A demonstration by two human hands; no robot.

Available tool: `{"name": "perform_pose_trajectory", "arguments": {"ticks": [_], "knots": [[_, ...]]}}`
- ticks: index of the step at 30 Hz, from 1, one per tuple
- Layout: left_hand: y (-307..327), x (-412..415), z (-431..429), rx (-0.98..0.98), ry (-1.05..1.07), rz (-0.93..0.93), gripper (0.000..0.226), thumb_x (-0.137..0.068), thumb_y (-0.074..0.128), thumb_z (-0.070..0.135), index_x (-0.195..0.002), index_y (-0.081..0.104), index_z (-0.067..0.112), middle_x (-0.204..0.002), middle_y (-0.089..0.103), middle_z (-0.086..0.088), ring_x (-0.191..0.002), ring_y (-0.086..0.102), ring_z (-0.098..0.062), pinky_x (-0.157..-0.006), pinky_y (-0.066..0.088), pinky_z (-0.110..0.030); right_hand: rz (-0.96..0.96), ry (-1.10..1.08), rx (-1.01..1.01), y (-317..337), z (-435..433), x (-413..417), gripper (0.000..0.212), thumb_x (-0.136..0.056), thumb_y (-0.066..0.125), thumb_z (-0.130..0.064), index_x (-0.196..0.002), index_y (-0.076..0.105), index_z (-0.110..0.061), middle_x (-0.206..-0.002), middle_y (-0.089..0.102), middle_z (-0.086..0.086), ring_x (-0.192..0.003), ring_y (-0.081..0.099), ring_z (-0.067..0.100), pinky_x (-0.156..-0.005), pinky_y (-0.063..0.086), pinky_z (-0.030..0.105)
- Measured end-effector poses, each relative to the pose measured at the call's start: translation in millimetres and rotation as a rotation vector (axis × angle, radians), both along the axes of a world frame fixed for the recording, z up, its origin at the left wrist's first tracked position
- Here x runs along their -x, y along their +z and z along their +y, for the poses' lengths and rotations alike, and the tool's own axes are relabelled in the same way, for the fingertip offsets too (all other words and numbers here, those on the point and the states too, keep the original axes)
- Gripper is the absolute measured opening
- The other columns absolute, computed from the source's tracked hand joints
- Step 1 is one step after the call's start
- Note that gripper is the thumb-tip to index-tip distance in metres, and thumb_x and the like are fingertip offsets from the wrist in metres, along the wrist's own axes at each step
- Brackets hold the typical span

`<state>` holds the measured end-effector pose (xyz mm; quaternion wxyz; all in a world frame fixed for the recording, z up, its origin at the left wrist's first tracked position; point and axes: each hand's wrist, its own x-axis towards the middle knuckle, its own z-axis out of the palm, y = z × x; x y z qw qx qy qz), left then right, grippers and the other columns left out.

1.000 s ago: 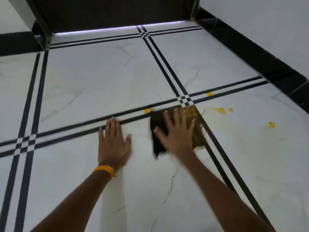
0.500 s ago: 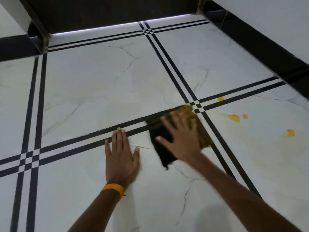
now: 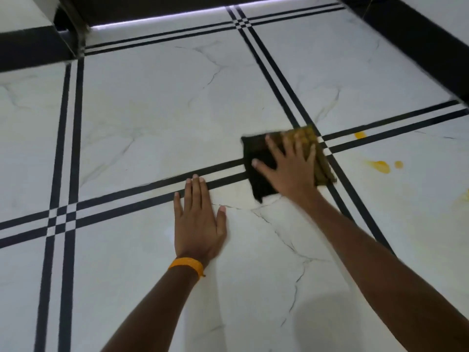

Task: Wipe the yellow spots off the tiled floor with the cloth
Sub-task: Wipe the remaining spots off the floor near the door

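Note:
My right hand presses flat, fingers spread, on a dark cloth whose right side is stained yellow. The cloth lies on the white marble tiled floor, over the black double lines just left of their crossing. My left hand rests flat on the floor, fingers together, below and left of the cloth, with an orange band at the wrist. Yellow spots lie to the right of the cloth: one small spot between the black lines, a larger smear with a dot beside it, and a trace at the right edge.
A black skirting runs along the wall at the upper right. A dark doorway with a lit threshold lies at the top, with a door post at its left. Black double lines cross the floor.
My right hand has slid the cloth up and to the right along the black lines. The yellow spot left of the cloth is gone. The view shifted; my left hand stays planted.

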<state>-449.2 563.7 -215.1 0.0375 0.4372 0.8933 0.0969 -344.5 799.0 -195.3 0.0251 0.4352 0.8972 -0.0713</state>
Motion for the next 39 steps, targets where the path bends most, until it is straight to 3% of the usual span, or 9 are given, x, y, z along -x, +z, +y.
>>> {"name": "perform_pose_trajectory", "arguments": {"ticks": [2, 7, 13, 18, 24, 31, 34, 37, 39], "knots": [[-2.7, -0.5, -2.1, 0.005, 0.001, -0.008, 0.076, -0.1, 0.02, 0.048, -0.16, 0.008, 0.004, -0.169, 0.007, -0.013, -0.157, 0.003, -0.025, -0.126, 0.008, -0.051, -0.009, -0.096, 0.019, 2.4, 5.4, 36.7, 0.088, -0.088, 0.008, -0.088, -0.162, 0.003, -0.041, -0.173, -0.001, 0.008, -0.158, -0.003, 0.037, -0.119, -0.001, 0.071], [1.0, -2.2, -1.2, 0.01, -0.005, -0.003, 0.075, -0.1, 0.02, 0.048, -0.159, 0.01, 0.003, -0.168, 0.008, -0.015, -0.157, 0.005, -0.027, -0.125, 0.011, -0.052, -0.011, 0.236, -0.004, -6.6, -68.4, 17.8, 0.085, -0.088, 0.011, -0.089, -0.161, 0.003, -0.047, -0.173, 0.001, 0.003, -0.158, -0.001, 0.034, -0.121, -0.001, 0.068], [-3.2, -0.3, -5.5, -0.016, -0.003, -0.021, 0.076, -0.1, 0.019, 0.049, -0.16, 0.007, 0.005, -0.169, 0.004, -0.012, -0.157, 0.0, -0.024, -0.126, 0.009, -0.051, -0.022, -0.177, 0.022, -1.3, 41.8, -0.1, 0.091, -0.084, 0.003, -0.091, -0.162, 0.0, -0.043, -0.173, -0.002, 0.006, -0.158, -0.004, 0.036, -0.119, -0.001, 0.072], [-5.7, 6.7, -4.5, -0.01, -0.03, -0.004, 0.076, -0.099, 0.018, 0.05, -0.16, 0.008, 0.005, -0.169, 0.005, -0.012, -0.157, 0.002, -0.024, -0.126, 0.011, -0.052, -0.04, 0.159, 0.055, -0.8, -50.2, -8.7, 0.085, -0.088, 0.008, -0.089, -0.161, -0.003, -0.046, -0.173, -0.005, 0.003, -0.158, -0.007, 0.032, -0.121, -0.004, 0.068], [-5.0, -23.5, 11.2, -0.063, -0.141, 0.01, 0.068, -0.099, 0.024, 0.036, -0.156, 0.024, -0.001, -0.165, 0.02, -0.018, -0.154, 0.017, -0.033, -0.122, 0.018, -0.058, -0.054, -0.374, -0.006, 0.0, 29.2, -194.0, 0.09, -0.085, 0.002, -0.09, -0.162, 0.005, -0.043, -0.173, 0.006, 0.005, -0.158, 0.003, 0.034, -0.121, 0.005, 0.069], [4.5, -130.1, 139.8, -0.036, -0.218, -0.056, 0.072, -0.099, 0.016, 0.043, -0.157, 0.019, 0.001, -0.166, 0.018, -0.018, -0.155, 0.014, -0.033, -0.124, 0.014, -0.057, -0.066, -0.199, -0.022, -2.1, 26.3, -246.5, 0.085, -0.088, 0.006, -0.088, -0.162, 0.007, -0.045, -0.173, 0.009, 0.002, -0.158, 0.006, 0.032, -0.123, 0.004, 0.064], [-4.2, -131.5, 145.3, -0.022, -0.218, 0.01, 0.07, -0.101, 0.018, 0.042, -0.158, 0.015, 0.002, -0.167, 0.016, -0.017, -0.155, 0.011, -0.032, -0.125, 0.013, -0.055, -0.11, -0.499, -0.055, -0.7, 69.6, -344.9, 0.1, -0.078, -0.005, -0.092, -0.162, 0.014, -0.042, -0.17, 0.019, 0.009, -0.154, 0.017, 0.038, -0.119, 0.015, 0.069], [-6.1, -132.5, 145.5, -0.035, -0.233, 0.024, 0.07, -0.101, 0.017, 0.043, -0.159, 0.012, 0.004, -0.167, 0.014, -0.015, -0.156, 0.007, -0.031, -0.125, 0.011, -0.054, -0.017, -0.755, -0.01, 3.4, 128.9, -330.9, 0.103, -0.076, -0.006, -0.092, -0.163, 0.009, -0.038, -0.171, 0.011, 0.011, -0.155, 0.011, 0.04, -0.119, 0.007, 0.071], [-7.6, -129.2, 147.1, -0.032, -0.234, 0.018, 0.07, -0.101, 0.017, 0.043, -0.159, 0.012, 0.004, -0.167, 0.013, -0.016, -0.156, 0.008, -0.031, -0.125, 0.012, -0.055, 0.01, -0.67, -0.005, 2.1, 135.6, -268.3, 0.093, -0.085, 0.006, -0.088, -0.163, 0.006, -0.037, -0.172, 0.008, 0.011, -0.156, 0.008, 0.04, -0.12, 0.003, 0.071]]}}
